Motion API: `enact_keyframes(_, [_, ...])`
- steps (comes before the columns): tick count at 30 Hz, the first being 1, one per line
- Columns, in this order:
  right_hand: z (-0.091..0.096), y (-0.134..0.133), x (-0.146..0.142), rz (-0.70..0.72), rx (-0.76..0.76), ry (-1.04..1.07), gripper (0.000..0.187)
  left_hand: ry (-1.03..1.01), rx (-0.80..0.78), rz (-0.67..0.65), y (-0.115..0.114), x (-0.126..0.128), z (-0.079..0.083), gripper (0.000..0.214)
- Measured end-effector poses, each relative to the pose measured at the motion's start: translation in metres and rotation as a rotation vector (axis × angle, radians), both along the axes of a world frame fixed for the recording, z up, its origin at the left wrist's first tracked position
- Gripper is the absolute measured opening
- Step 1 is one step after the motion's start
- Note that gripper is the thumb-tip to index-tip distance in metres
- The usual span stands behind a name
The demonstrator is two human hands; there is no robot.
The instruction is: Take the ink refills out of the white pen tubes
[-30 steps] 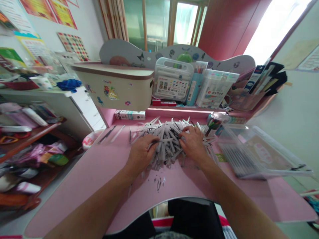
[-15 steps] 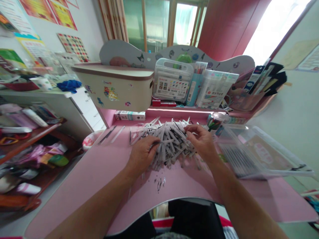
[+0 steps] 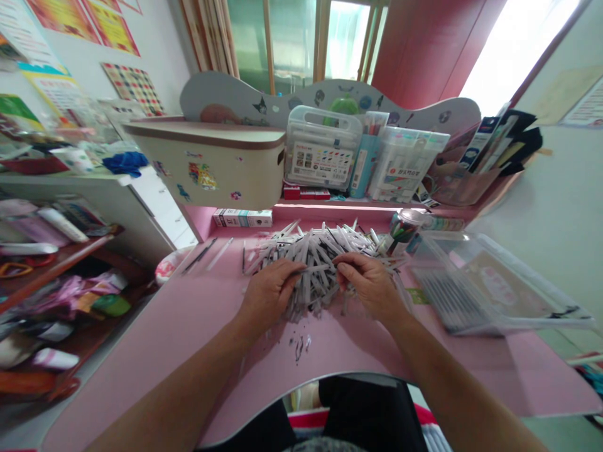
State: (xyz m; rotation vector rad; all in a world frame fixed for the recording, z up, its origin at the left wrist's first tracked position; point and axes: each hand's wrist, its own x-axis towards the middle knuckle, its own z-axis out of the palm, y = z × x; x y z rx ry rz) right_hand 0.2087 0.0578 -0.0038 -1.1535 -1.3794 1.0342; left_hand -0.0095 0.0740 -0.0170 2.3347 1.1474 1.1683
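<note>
On the pink desk (image 3: 188, 326) lies a big heap of white and clear pen parts (image 3: 315, 245), some with black pieces. Over its left front, my left hand (image 3: 268, 290) pinches a whitish pen barrel (image 3: 318, 269) that points right. My right hand (image 3: 370, 285) is closed at thumb and forefinger, just off the barrel's right end; a small dark bit seems to show at the fingertips, too small to name. Several small dark and clear bits (image 3: 299, 348) are scattered on the desk in front of the heap.
To the right stands an open clear plastic box (image 3: 513, 320) with rows of grey pens (image 3: 452, 301). A jar of pens (image 3: 407, 226) is behind it. A dark pen (image 3: 200, 256) lies at left. The shelf holds a beige bin (image 3: 211, 166) and marker cases (image 3: 323, 150).
My right hand has moved left and slightly down, from the heap's right side to near the barrel's end. My left hand keeps holding the barrel almost in place.
</note>
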Motion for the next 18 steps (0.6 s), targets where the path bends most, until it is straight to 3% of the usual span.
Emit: enact_keyframes(18, [-0.0068, -0.0009, -0.007, 0.014, 0.027, 0.041, 0.01, 0.006, -0.028, 0.006, -0.0018, 0.0011, 0.0023, 0.024])
